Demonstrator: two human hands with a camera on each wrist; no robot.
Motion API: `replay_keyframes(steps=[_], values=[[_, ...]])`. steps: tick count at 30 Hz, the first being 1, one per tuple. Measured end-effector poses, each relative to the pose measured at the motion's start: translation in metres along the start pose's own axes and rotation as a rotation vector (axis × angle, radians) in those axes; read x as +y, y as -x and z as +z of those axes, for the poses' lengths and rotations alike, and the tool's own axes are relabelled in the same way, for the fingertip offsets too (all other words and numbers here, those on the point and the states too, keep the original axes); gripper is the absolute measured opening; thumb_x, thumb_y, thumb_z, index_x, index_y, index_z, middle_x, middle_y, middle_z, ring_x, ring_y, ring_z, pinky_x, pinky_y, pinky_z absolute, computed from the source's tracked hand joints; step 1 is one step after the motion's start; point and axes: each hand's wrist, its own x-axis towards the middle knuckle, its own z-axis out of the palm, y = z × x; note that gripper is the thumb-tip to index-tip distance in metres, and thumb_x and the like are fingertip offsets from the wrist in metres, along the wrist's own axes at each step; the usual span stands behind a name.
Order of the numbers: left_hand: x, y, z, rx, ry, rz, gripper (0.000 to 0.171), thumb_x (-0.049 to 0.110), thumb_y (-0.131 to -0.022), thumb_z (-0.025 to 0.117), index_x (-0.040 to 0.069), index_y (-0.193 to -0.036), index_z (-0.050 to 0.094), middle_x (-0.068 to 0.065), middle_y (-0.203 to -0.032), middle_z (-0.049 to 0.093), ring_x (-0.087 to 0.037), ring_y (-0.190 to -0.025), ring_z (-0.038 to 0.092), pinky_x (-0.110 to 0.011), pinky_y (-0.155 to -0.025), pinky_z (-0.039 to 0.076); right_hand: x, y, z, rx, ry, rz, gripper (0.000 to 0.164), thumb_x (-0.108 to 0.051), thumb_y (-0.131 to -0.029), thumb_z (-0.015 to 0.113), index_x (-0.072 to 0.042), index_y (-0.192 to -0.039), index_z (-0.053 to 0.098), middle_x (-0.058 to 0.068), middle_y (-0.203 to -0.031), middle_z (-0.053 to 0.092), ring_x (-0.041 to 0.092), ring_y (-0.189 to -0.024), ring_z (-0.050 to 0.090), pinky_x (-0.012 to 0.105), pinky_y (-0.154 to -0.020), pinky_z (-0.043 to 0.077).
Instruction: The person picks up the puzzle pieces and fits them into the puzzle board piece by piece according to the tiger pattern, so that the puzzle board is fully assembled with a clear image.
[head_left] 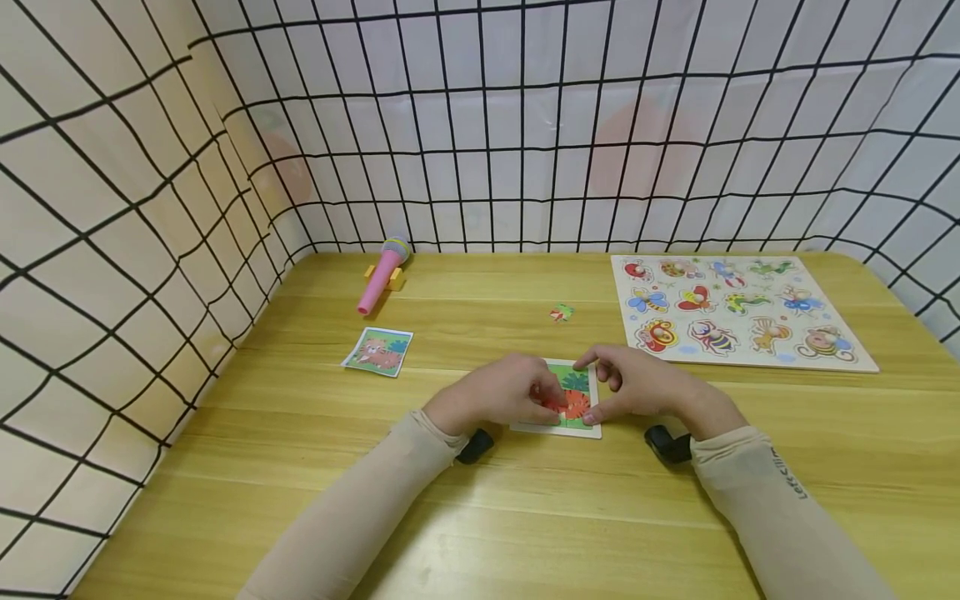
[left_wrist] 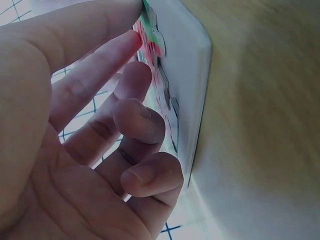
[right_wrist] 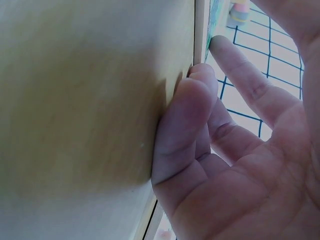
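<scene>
A small framed jigsaw board (head_left: 567, 431) lies on the table between my hands. It carries a green and orange-red tiger picture. My left hand (head_left: 507, 392) is over its left half, thumb and index finger pinching a jigsaw piece (left_wrist: 148, 22) at its surface. Some pieces look slightly raised from the tray in the left wrist view. On the right side, my right hand (head_left: 647, 385) holds the board's edge, its thumb low and index fingertip near the top corner. Other right fingers curl against the table beside the frame. My left hand hides part of the picture.
A loose jigsaw piece (head_left: 561, 312) lies beyond the board. A tiger picture card (head_left: 378, 352) is at left, with a pink toy microphone (head_left: 383, 277) on a yellow stand (head_left: 397, 279) behind it. An insect knob puzzle (head_left: 738, 360) lies at right. Black-grid netting (head_left: 487, 125) walls the table.
</scene>
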Motion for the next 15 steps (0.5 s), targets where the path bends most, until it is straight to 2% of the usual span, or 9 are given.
replay_keyframes(steps=[7, 15], values=[[0.0, 0.0011, -0.0011, -0.014, 0.015, -0.014, 0.008, 0.013, -0.09, 0.078, 0.012, -0.097, 0.08, 0.01, -0.085, 0.063, -0.008, -0.082, 0.056, -0.018, -0.071, 0.046, -0.0013, -0.0001, -0.0004, -0.006, -0.004, 0.004, 0.065, -0.032, -0.075, 0.091, -0.005, -0.124, 0.059, 0.007, -0.094, 0.048, 0.021, -0.082, 0.044, 0.033, -0.069, 0.038], [0.0, 0.001, 0.0001, -0.002, -0.023, 0.006, 0.012, 0.016, -0.089, 0.078, 0.012, -0.1, 0.081, 0.009, -0.087, 0.066, -0.006, -0.082, 0.056, -0.018, -0.071, 0.046, -0.0007, -0.0002, -0.0002, -0.005, -0.002, 0.002, 0.064, -0.033, -0.076, 0.091, -0.005, -0.124, 0.059, 0.007, -0.094, 0.048, 0.021, -0.082, 0.045, 0.033, -0.069, 0.038]])
